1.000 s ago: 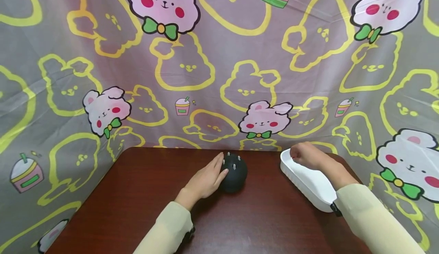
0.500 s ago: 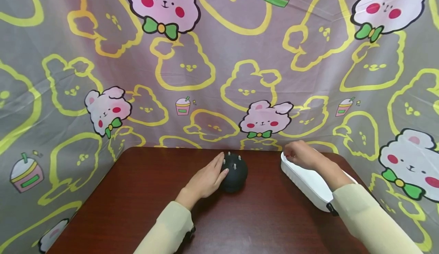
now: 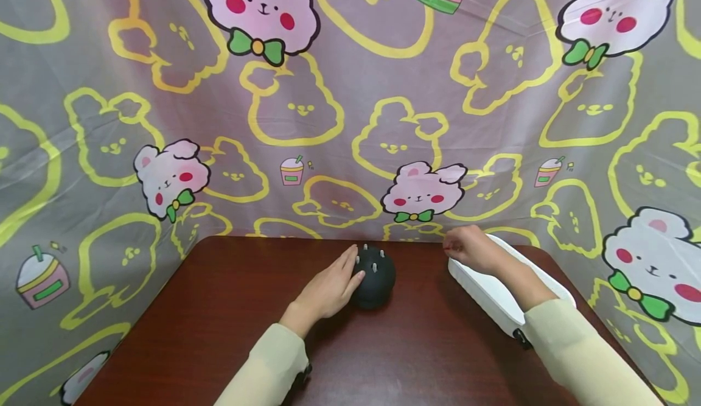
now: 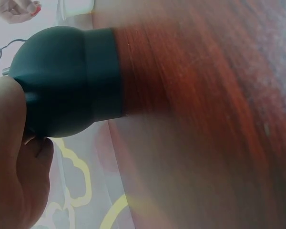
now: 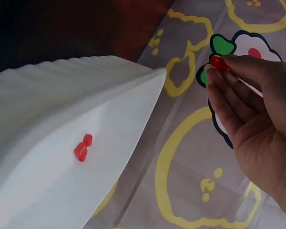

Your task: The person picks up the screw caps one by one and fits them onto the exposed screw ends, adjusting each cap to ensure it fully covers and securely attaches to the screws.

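Item 1, your left hand (image 3: 328,287): lies on the dark wooden table (image 3: 219,321) at 9 o'clock of the black rounded holder (image 3: 373,275), fingers straight and loose, their tips against its side; nothing is gripped. In the left wrist view the palm (image 4: 14,162) fills the lower left corner and the fingertips are hidden behind the holder (image 4: 69,86).

Item 2, holder: stands upright near the table's far edge, between your two hands. Several small pale pegs stand up from its top; too small to tell what they are.

Item 3, your right hand (image 3: 471,249): held off the table at 3 o'clock of the holder, apart from it, above the near end of the white tray (image 3: 482,287). Fingertips are drawn together, pinching a small red piece (image 5: 218,62), clear in the right wrist view, hidden in the head view.

Item 4, tray: at the table's right edge, partly covered by your forearm; its far end is cut off by your sleeve (image 3: 575,351). One more red piece (image 5: 83,147) lies on its floor (image 5: 62,181).

Item 5, printed curtain (image 3: 350,120): hangs behind and to both sides of the table
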The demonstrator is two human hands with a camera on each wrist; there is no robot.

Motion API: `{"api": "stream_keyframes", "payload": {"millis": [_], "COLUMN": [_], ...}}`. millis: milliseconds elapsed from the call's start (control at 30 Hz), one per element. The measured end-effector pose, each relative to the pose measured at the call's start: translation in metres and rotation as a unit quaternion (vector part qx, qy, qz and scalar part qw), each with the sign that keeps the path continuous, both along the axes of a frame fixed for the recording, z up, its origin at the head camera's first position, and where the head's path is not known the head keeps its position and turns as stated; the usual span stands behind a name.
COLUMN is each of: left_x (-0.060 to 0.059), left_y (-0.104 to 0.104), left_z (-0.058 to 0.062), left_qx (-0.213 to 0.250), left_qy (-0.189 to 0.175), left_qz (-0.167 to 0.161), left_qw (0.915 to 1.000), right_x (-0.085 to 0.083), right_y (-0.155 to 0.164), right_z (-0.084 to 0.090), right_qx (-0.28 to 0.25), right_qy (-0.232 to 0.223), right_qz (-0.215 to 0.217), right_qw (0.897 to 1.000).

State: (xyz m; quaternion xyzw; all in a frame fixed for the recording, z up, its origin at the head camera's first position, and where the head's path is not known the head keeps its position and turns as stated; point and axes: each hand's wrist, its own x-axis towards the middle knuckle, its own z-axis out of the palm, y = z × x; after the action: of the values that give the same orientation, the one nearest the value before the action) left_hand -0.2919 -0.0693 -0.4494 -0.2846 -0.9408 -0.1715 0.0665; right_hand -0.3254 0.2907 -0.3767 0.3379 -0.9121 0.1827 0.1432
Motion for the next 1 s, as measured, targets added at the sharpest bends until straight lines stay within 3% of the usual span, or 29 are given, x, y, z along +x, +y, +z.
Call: {"api": "stream_keyframes", "payload": {"millis": [300, 1000], "left_x": [0.0, -0.001], "left_y": [-0.001, 0.001], "left_z": [0.0, 0.0], "left_qx": [0.002, 0.005], "left_qy": [-0.002, 0.001], "left_qz": [0.001, -0.002], "left_qw": [1.0, 1.0], "right_x": [0.0, 0.007], "right_y": [-0.012, -0.035], "right_z": [-0.003, -0.007], "right_qx": [-0.021, -0.058], "right_qy": [0.034, 0.035], "right_qz": [0.016, 0.033], "right_qw": [0.999, 0.997]}}
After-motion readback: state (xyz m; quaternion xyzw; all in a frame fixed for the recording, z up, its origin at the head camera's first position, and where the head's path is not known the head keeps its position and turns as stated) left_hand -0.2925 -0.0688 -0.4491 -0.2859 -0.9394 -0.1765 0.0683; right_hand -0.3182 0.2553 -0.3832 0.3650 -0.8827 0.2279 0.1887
